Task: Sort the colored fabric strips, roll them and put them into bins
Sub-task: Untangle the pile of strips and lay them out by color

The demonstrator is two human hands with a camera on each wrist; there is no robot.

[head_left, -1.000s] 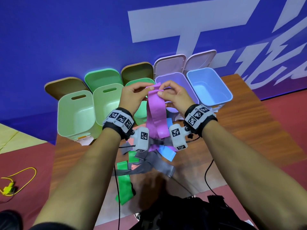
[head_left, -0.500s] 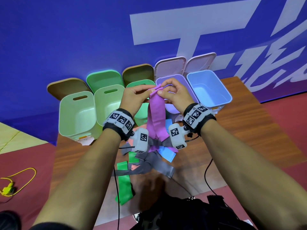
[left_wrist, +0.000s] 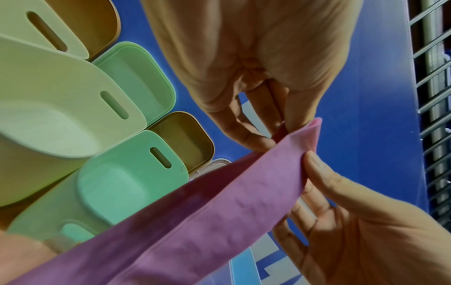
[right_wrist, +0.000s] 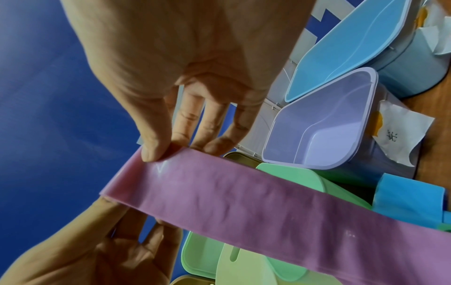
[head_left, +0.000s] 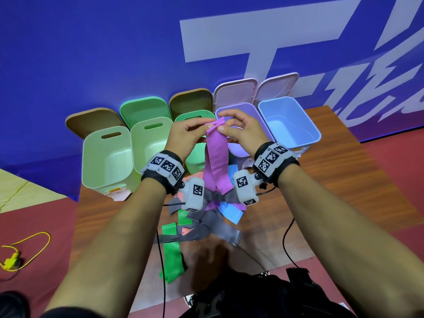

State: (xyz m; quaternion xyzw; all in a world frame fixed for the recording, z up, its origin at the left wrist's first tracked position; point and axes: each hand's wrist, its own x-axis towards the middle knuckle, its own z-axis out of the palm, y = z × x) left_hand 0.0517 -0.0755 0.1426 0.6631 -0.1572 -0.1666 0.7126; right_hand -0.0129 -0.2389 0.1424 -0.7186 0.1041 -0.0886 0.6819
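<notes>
**Purple strip held up by both hands**

Purple strip [head_left: 215, 161] hangs folded from my two hands above the bench [head_left: 344, 180], its top edge in front of the purple bin [head_left: 241, 148]. My left hand [head_left: 185, 136] pinches the top edge on one side, fingers [left_wrist: 253, 140] curled onto the cloth. My right hand [head_left: 243, 131] pinches the other side between thumb and fingers [right_wrist: 152, 150]. Green strips [head_left: 172, 255], gray strips [head_left: 213, 228] and a blue strip [head_left: 230, 213] lie on the bench below.
</notes>
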